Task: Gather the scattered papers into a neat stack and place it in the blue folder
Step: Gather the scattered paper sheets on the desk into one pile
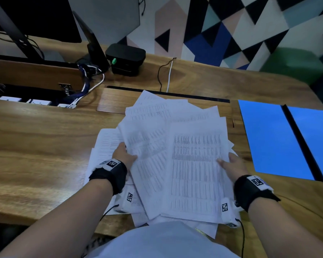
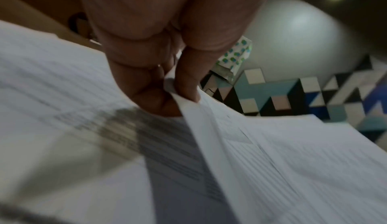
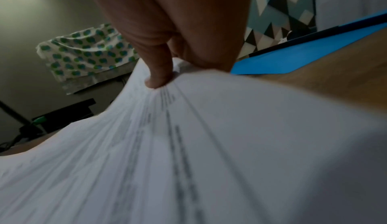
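Observation:
A loose fan of white printed papers (image 1: 175, 155) lies across the middle of the wooden desk (image 1: 45, 146). My left hand (image 1: 126, 155) pinches the left edge of several sheets (image 2: 272, 153) between thumb and fingers (image 2: 188, 85). At the fan's right edge my right hand (image 1: 231, 164) grips the top sheets (image 3: 188, 144), thumb (image 3: 159, 71) on top and fingers underneath. More sheets (image 1: 104, 146) lie flat under and left of my left hand. The blue folder (image 1: 268, 138) lies open and flat to the right; the right wrist view catches it as the blue folder (image 3: 293, 57).
A monitor stand (image 1: 95, 47), a black box (image 1: 126, 58) and loose cables (image 1: 164, 75) sit at the back of the desk. An open cable tray with sockets (image 1: 35, 90) is at back left. Bare wood shows to the left of the papers.

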